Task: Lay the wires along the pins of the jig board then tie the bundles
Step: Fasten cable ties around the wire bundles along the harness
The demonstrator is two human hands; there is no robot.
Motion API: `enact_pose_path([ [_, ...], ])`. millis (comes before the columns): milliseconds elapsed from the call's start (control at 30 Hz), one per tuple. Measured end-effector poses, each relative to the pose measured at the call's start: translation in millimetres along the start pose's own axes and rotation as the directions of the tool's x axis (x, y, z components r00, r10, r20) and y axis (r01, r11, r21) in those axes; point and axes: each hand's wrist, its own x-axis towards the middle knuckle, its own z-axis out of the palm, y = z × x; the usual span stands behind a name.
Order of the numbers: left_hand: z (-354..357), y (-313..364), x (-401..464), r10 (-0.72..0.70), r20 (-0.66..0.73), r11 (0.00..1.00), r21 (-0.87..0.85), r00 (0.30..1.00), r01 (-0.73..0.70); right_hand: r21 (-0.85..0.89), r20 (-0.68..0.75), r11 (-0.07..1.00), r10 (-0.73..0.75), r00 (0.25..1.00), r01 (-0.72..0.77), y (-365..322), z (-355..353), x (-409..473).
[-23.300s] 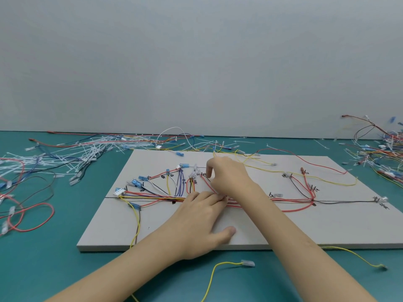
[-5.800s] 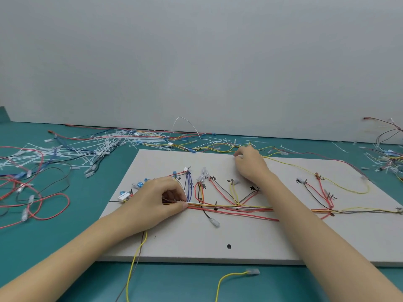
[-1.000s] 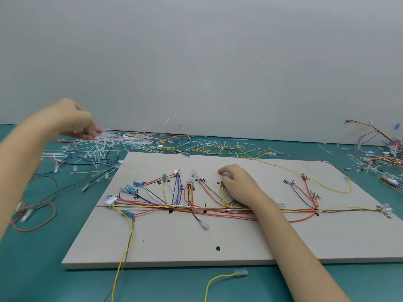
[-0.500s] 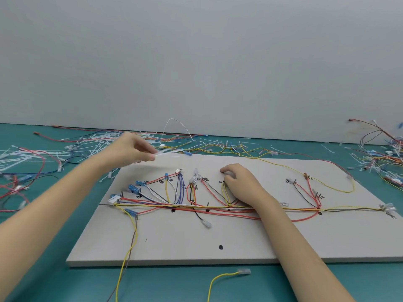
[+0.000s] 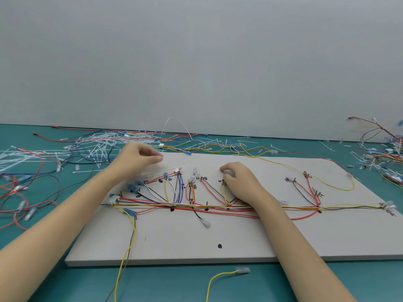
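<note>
Left of the person's fingers, on the teal bench [image 5: 43, 247], lies a loose heap of white cable ties [image 5: 91, 147] mixed with spare wires, the supply for the tying step. Just ahead of that heap the left hand [image 5: 136, 159] hovers over the far-left part of the jig board [image 5: 196, 243], thumb and forefinger pinched together; a faint blurred white strip, probably a cable tie [image 5: 161, 171], trails below and to the right of the fingertips, though I cannot tell for certain that it is gripped.

Below those fingers the laying looks largely done: short branches in red, white, yellow and blue fan from the upper pins down into a long horizontal wire bundle [image 5: 218, 208] that runs across the board. No tie is plainly visible around that trunk, so by my judgement the tying is only starting and most of it remains. A black lead with a clear terminal [image 5: 206, 223] hangs loose below the trunk, and a yellow wire [image 5: 126, 247] droops off the board's near edge.

Right of the trunk's middle, the right hand [image 5: 239, 184] rests on the board with curled fingers pressing down on the wires at a branch point, holding them in place. Beyond its fingers to the right, more branches reach the far pins.
</note>
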Motion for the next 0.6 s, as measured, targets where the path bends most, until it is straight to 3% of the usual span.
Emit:
enact_pose_path([
  [100, 0, 10, -6, 0.036, -0.075, 0.987, -0.151, 0.997, -0.047, 0.073, -0.235, 0.993, -0.071, 0.969, 0.090, -8, -5, -3],
  [200, 2, 22, -14, -0.061, -0.052, 0.929, -0.369, 0.997, 0.038, 0.172, -0.389, 0.959, -0.145, 0.910, 0.226, -26, -11, -9],
  [300, 11, 37, -23, -0.154, 0.074, 0.789, -0.592, 0.985, 0.167, 0.410, -0.271, 0.877, -0.145, 0.951, 0.251, -51, -14, -20],
  [367, 18, 46, -30, -0.163, 0.115, 0.711, -0.675, 0.980, 0.197, 0.535, -0.087, 0.823, -0.169, 0.982, 0.189, -66, -14, -27],
  [467, 24, 51, -40, -0.147, 0.123, 0.632, -0.751, 0.981, 0.189, 0.619, 0.160, 0.783, -0.208, 0.965, 0.067, -81, -8, -36],
  [600, 25, 48, -48, -0.109, 0.116, 0.611, -0.776, 0.987, 0.159, 0.701, 0.220, 0.713, -0.218, 0.951, 0.001, -86, -7, -45],
])
